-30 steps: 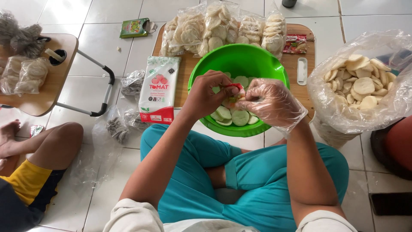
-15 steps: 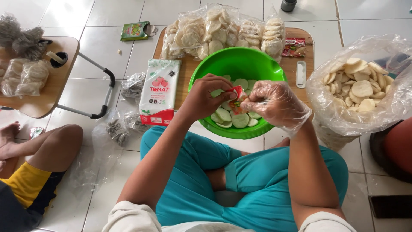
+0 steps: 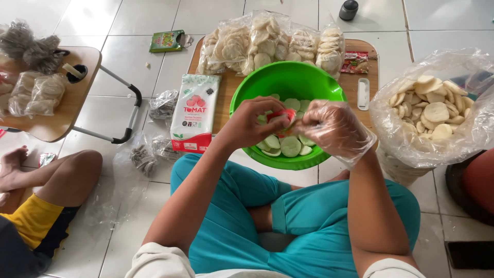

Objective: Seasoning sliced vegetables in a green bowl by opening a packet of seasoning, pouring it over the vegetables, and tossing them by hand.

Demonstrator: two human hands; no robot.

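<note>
nearest the camera, crossed legs in teal trousers [image 3: 314, 206] are seen on the white tiled floor [image 3: 128, 62]. just above them, a small red sachet [image 3: 282, 116] is pinched between both hands over the near half of a green bowl [image 3: 288, 82]. the left hand [image 3: 252, 123] is bare, its grip pressed together on the sachet's left edge. the right hand [image 3: 332, 127] is covered by a loose clear plastic glove (crinkled at the wrist), and its fingertips are closed on the sachet's right side. pale round slices [image 3: 289, 146] are piled in the bottom of the bowl, right under the hands.

to the left of the bowl, a white and red packet [image 3: 194, 110] is laid flat, partly on the wooden tabletop [image 3: 368, 62] and partly on the floor. off to the far left, another person's bare leg [image 3: 62, 175] and yellow shorts are seen. on the right, a big clear bag of white crackers [image 3: 437, 110] is stood open, close beside the bowl.

further back, several sealed bags of crackers [image 3: 267, 41] are lined up behind the bowl, with a small red packet [image 3: 355, 62] just beside them. a green box [image 3: 165, 41] is left on the floor beyond, and a second small wooden tabletop [image 3: 67, 110] holds more bags at far left.
</note>
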